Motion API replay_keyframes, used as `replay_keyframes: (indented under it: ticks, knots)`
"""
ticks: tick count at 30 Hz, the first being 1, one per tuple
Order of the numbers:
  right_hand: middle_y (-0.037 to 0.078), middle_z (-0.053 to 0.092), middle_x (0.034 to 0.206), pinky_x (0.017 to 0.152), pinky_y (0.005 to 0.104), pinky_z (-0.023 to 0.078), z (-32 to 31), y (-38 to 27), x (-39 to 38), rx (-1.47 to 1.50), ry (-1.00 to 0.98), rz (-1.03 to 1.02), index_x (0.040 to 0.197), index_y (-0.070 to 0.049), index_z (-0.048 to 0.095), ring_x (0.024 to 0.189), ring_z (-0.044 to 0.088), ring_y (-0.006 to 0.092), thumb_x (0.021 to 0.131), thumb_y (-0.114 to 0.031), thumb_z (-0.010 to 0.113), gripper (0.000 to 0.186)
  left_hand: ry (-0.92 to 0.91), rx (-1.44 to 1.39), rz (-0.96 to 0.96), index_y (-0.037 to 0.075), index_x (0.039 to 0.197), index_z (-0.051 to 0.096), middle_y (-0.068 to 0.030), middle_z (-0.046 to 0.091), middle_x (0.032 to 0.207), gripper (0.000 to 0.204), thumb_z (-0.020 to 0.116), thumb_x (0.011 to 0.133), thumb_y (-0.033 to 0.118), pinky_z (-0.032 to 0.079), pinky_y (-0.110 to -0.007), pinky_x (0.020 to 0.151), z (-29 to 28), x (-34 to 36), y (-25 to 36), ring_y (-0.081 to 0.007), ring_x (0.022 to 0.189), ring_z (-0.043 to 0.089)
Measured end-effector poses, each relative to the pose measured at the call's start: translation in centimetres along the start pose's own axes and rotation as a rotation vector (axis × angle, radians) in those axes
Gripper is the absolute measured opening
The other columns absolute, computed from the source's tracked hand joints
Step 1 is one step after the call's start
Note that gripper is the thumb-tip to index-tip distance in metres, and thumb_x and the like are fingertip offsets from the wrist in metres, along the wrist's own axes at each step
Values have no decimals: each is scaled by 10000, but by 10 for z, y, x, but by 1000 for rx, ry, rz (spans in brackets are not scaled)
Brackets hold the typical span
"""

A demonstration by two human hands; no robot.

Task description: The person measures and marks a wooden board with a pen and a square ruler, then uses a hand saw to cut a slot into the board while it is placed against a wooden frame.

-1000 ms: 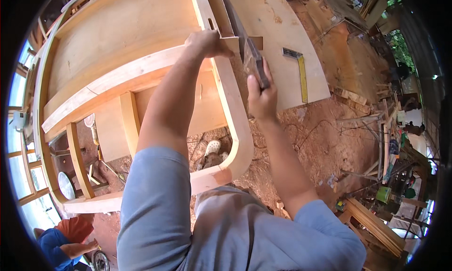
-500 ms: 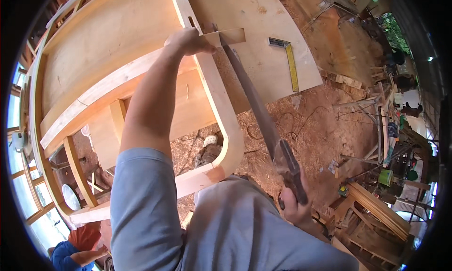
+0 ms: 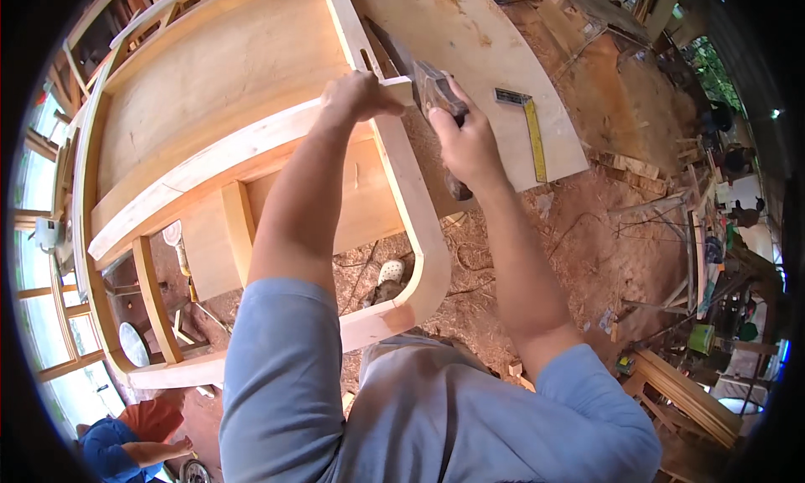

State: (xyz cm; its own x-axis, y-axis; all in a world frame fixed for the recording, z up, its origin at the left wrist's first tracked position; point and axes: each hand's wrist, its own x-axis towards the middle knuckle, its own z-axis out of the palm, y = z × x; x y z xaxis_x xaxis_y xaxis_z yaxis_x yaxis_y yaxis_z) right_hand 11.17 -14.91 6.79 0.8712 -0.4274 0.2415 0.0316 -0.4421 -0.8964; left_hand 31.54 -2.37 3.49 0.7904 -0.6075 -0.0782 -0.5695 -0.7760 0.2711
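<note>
My right hand (image 3: 471, 143) is wrapped round the dark handle of a handsaw (image 3: 390, 49). The blade points up and away to the left, across the end of a pale wooden strip (image 3: 398, 89). My left hand (image 3: 356, 97) grips that strip and presses it down on the light wooden frame (image 3: 415, 185), just left of the saw. Anything of the strip beyond the blade is hidden behind the saw handle and my right hand. A slot shows in the frame rail above my left hand.
A try square with a yellow blade (image 3: 535, 139) lies on a plywood sheet (image 3: 495, 38) to the right. Sawdust and cords cover the reddish floor (image 3: 545, 240). A co-worker in blue (image 3: 113, 449) is at lower left. Stacked boards (image 3: 683, 399) lie at lower right.
My right hand has pushed the saw forward and up, from low right to close beside my left hand. The strip's end beyond the blade no longer shows. The view has shifted slightly.
</note>
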Motion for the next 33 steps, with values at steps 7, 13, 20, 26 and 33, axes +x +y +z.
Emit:
replay_keyframes:
  ticks: [7,13,20,26,33]
  knots:
    - [205,621,1397,969,346,517,-76,-40,-214,31,-44,84,1561,71,357,1172,645,219,1012,-68,557,600,-186,-69,-39,153,1147,784,-143,762,1111,680,838,694,657,566,-448,895,-7,-4,2,-318,1055,723]
    - [178,629,1348,866,304,531,-98,-69,-244,19,-124,261,1566,83,332,1036,646,156,1015,-18,525,593,-174,-74,-6,152,1244,741,-155,744,1195,735,836,689,625,564,-445,913,-14,-11,-2,-342,1100,707]
    - [150,745,1101,851,359,564,15,52,-27,6,112,-252,1529,17,447,933,715,243,999,-185,621,593,-150,-40,-46,148,1205,772,-143,760,1157,755,820,678,687,571,-440,943,-10,-6,12,-323,1105,715]
    - [151,733,1148,886,307,539,2,23,-18,41,-16,61,1540,-1,447,1014,697,190,990,-182,613,603,-146,-42,-74,151,1178,781,-127,769,1122,731,777,678,684,584,-442,885,-11,-22,10,-297,1034,740]
    - [61,678,892,725,291,533,4,26,-49,103,-15,56,1570,-29,413,754,617,104,987,-233,644,660,-194,-88,-36,190,1113,814,-90,787,1047,631,800,702,670,582,-410,866,-13,-37,21,-289,995,748]
